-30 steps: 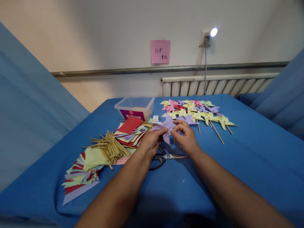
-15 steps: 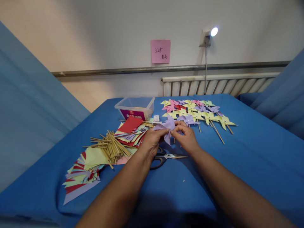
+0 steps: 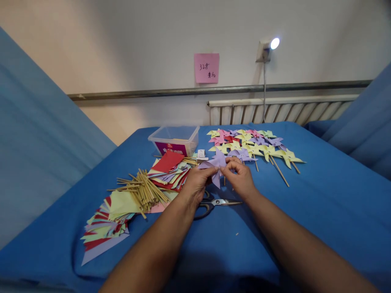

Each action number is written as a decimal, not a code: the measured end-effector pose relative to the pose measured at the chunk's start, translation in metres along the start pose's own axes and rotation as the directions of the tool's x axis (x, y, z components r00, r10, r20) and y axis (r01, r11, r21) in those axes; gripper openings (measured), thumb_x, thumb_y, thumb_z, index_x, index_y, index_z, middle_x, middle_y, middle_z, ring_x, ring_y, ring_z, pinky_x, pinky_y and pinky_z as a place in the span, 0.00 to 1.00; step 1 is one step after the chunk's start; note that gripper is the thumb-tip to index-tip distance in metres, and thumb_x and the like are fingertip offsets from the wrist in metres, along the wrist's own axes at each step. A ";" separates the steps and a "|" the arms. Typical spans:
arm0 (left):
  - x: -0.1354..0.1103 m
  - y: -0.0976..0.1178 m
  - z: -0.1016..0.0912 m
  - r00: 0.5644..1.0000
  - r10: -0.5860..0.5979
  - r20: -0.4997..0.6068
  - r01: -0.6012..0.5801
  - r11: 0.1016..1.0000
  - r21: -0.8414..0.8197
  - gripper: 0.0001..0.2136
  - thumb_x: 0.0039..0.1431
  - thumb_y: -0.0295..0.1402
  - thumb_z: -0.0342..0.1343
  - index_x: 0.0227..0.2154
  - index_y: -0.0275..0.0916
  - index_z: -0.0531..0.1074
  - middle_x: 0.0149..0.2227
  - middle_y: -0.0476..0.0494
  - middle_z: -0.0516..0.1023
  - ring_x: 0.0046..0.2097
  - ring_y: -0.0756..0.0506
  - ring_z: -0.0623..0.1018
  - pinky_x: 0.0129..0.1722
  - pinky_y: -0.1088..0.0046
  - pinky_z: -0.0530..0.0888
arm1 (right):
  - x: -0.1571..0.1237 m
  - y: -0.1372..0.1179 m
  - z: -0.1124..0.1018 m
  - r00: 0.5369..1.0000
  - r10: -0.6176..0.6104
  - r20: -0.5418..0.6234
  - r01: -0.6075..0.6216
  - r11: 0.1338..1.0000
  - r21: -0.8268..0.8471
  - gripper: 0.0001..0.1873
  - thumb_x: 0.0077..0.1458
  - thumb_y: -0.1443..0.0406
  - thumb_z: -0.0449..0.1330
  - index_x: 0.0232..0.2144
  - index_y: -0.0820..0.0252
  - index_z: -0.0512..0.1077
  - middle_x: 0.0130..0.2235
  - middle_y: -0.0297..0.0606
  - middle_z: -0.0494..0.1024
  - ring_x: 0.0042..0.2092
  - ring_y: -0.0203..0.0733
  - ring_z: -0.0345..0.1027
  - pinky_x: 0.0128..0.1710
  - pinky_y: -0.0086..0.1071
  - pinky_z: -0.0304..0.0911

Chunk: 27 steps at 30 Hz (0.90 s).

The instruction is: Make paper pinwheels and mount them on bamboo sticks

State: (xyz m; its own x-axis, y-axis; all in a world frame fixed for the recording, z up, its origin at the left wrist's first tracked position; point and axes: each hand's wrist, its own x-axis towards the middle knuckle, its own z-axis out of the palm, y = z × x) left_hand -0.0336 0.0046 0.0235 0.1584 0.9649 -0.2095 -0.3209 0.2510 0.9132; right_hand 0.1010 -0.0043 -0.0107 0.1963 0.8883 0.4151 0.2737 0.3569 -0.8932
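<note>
A purple paper pinwheel (image 3: 217, 162) is held up between my two hands over the middle of the table. My left hand (image 3: 197, 183) is closed on its left side, thumb pressed near the centre. With thumb and forefinger together, my right hand (image 3: 238, 175) pinches at the right of the pinwheel's centre; whether a small pin is in that pinch is hidden. Below the hands lie scissors (image 3: 218, 202) with dark handles, their blades pointing right. Just behind the right hand rests another purple pinwheel (image 3: 242, 154).
Several finished pinwheels (image 3: 269, 151) on sticks lie at the back right. On the left are a heap of wooden sticks (image 3: 145, 189), fanned coloured paper (image 3: 105, 228) and a paper stack (image 3: 169, 169). A clear plastic box (image 3: 175, 140) and a small white box (image 3: 200, 153) stand behind.
Both hands keep their grip on the purple pinwheel in nearly the same pose. The whole view has shifted slightly; nothing was let go.
</note>
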 end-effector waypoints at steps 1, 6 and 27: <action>0.001 -0.001 0.000 1.000 0.003 -0.001 -0.003 1.000 -0.003 0.12 0.35 0.28 0.68 0.28 0.34 0.78 0.28 0.45 0.79 0.26 0.49 0.74 0.29 0.73 0.70 | 0.000 0.000 0.000 1.000 -0.008 -0.002 0.008 1.000 -0.003 0.13 0.48 0.58 0.61 0.17 0.56 0.68 0.39 0.41 0.73 0.46 0.47 0.69 0.46 0.38 0.61; 0.001 0.000 0.000 1.000 0.007 -0.005 -0.007 1.000 -0.007 0.12 0.32 0.29 0.69 0.26 0.35 0.78 0.26 0.46 0.78 0.25 0.50 0.74 0.28 0.74 0.70 | -0.001 -0.003 0.000 0.999 -0.033 -0.011 0.032 0.999 -0.040 0.12 0.48 0.60 0.61 0.17 0.56 0.68 0.39 0.41 0.73 0.46 0.47 0.69 0.46 0.39 0.62; 0.002 0.000 -0.004 0.999 -0.028 -0.019 0.028 0.999 -0.030 0.14 0.35 0.30 0.68 0.30 0.34 0.78 0.28 0.44 0.79 0.27 0.49 0.75 0.28 0.73 0.71 | -0.001 -0.003 -0.002 0.998 -0.064 0.017 0.064 0.998 0.004 0.07 0.48 0.62 0.61 0.21 0.56 0.71 0.43 0.42 0.74 0.49 0.48 0.68 0.51 0.41 0.60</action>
State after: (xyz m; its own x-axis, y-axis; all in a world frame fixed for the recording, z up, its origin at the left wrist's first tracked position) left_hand -0.0371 0.0066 0.0217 0.1495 0.9587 -0.2419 -0.3439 0.2798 0.8964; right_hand 0.1018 -0.0065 -0.0083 0.1628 0.8684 0.4684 0.2818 0.4140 -0.8656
